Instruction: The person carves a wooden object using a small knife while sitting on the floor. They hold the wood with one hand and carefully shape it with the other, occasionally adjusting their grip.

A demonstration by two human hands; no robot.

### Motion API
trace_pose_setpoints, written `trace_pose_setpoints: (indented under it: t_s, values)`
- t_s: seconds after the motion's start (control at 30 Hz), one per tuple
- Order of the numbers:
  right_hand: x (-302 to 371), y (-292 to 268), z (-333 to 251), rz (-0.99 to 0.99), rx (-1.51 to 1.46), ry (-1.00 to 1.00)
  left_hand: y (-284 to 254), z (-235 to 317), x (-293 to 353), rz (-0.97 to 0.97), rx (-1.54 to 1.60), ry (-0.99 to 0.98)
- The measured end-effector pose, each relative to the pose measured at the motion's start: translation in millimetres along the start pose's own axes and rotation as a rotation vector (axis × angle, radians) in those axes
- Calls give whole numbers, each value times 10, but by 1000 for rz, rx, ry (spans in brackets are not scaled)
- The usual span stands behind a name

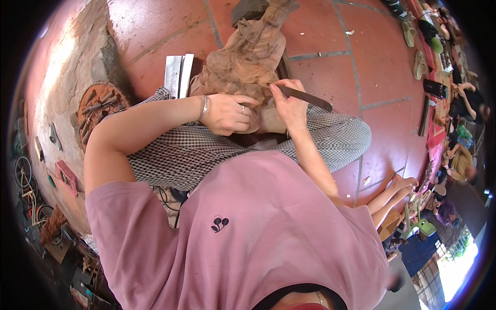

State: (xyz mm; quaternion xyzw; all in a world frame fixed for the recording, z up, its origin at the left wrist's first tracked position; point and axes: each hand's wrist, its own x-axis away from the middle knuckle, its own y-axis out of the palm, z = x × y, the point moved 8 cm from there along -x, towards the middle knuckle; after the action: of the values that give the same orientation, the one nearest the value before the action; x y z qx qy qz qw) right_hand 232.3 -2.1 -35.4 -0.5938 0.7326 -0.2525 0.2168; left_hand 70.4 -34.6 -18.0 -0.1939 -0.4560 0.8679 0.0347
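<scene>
A brown wood carving [243,59] with deep flowing folds lies between my knees, its narrow end pointing away from me. My left hand [228,113], with a ring and a bracelet, curls its fingers over the carving's near end and steadies it. In my right hand [291,107] is a long flat dark-brown tool [309,97] with a rounded end, gripped between thumb and fingers. The tool's other end meets the carving near my left fingertips; its tip is too small to make out.
Left of the carving stand pale metal-like bars [178,76]. Farther left, a round reddish tray [103,106] holds several short tools on a stone slab [67,103]. Wood chips dot the red tile floor [330,77]. Sandals [419,64], a person's bare legs [390,199] and other people are at right.
</scene>
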Motion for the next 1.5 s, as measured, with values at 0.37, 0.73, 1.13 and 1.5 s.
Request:
trace_pose_setpoints:
  t_s: [0.37,0.73,1.13,1.5]
  values:
    - [-264,-32,-86,-333,-174,-214,10,-8,8,-14,11,-11]
    - [-820,515,-628,-1210,125,-729,41,-23,30,10,6,0]
    - [-820,850,-875,-1315,337,-635,59,-17,41,31,17,29]
    - [-718,860,-1016,-1272,521,-822,38,7,0,101,-9,83]
